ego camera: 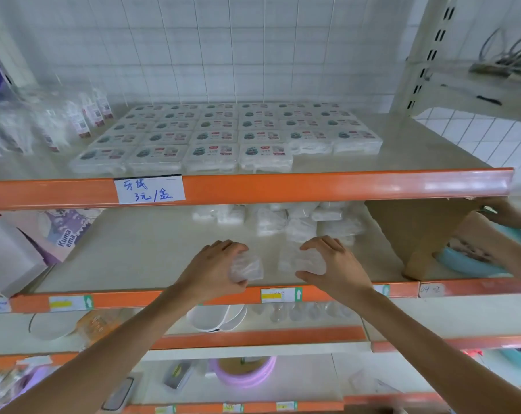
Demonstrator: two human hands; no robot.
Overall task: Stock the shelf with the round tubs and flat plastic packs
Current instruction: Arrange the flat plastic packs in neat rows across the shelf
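Near the front edge of the middle shelf [139, 249], at the centre of the frame, both hands are working side by side. The left hand [214, 265] is gripping a clear tub [248, 268], fingers curling over its top and thumb underneath. The right hand [336, 264] is doing the same with a second clear tub [310, 261] just beside the first. Both tubs are sitting low over the shelf board; whether they are touching it is hard to tell, and their contents are blurred.

Behind the hands, a loose heap of clear packs [298, 222] is lying toward the back of the same shelf. On the top shelf [417, 156], flat packs [217, 135] are lying in neat rows, with a handwritten price tag [150, 189] on the orange rail below them. At the right of the frame a cardboard box [417, 231] is standing on the middle shelf, and another person's hand [505, 212] is resting on its upper edge.
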